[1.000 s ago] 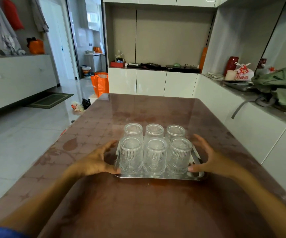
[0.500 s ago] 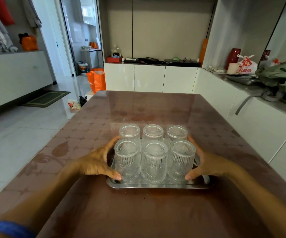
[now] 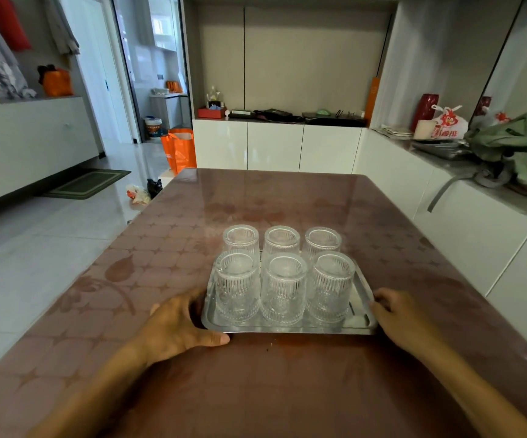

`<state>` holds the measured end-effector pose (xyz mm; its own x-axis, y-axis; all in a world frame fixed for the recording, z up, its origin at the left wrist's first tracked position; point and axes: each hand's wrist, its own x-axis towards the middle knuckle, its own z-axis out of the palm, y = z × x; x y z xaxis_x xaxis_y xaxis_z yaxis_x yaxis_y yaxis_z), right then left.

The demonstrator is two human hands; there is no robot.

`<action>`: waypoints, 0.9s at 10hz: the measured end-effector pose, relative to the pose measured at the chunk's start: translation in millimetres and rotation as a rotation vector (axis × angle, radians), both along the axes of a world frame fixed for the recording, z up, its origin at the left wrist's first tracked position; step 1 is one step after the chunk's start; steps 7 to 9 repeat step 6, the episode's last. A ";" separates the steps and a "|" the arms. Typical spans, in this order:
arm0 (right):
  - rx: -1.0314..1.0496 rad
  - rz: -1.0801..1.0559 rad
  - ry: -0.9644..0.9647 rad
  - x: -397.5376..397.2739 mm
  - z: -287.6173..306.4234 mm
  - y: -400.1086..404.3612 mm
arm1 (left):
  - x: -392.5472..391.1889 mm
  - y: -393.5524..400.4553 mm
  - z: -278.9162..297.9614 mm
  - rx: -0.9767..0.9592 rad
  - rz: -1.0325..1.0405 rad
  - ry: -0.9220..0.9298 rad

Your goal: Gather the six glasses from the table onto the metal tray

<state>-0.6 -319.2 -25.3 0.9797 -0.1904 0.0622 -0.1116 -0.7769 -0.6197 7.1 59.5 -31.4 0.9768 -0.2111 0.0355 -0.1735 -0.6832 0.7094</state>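
A: Where does it stand, left to right?

B: The left hand point(image 3: 176, 327) curls round the left edge of the metal tray point(image 3: 287, 327), thumb along its front corner. All six glasses point(image 3: 282, 287) stand upside down on it in two rows of three. The right hand point(image 3: 399, 316) grips the right edge.

A: So the gathering looks done?

B: I'd say so. Next, if anything, a level lift off the tabletop point(image 3: 287, 390), both hands together.
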 end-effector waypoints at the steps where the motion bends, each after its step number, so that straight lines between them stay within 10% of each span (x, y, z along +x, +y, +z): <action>1: 0.033 0.032 -0.036 -7.0 -1.2 0.1 | -2.7 -1.0 4.1 -0.038 0.012 0.037; 9: 0.104 -0.066 -0.237 -27.7 32.5 -13.5 | -22.3 29.7 31.8 -0.173 0.105 -0.163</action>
